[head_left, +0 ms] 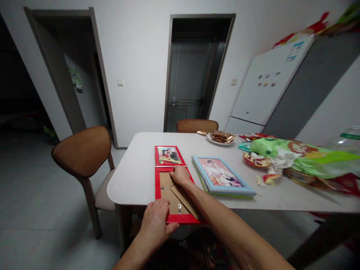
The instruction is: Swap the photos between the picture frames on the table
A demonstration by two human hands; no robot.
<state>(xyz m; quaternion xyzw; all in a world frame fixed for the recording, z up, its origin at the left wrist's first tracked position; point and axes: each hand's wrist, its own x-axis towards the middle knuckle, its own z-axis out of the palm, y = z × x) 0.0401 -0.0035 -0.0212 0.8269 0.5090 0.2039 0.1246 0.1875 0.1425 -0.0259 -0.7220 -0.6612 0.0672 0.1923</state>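
Observation:
A red picture frame point(180, 218) lies back side up at the table's front edge, its brown backing board with metal clips showing. My left hand point(158, 218) grips its lower left corner, fingers on top and thumb at the near edge. Bent fingers of my right hand point(180, 175) touch the upper part of the backing; whether they pinch anything is hidden. Just beyond, touching it, a second red frame point(156, 156) lies face up with a photo of two people. To the right rests a stack of frames with a light blue one point(201, 170) on top.
On the white table point(132, 165) are a plate of wrapped snacks point(221, 138), a cut pomegranate point(257, 160) and a green bag point(317, 157) at the right. Brown chairs stand at the left point(84, 150) and far side point(197, 125).

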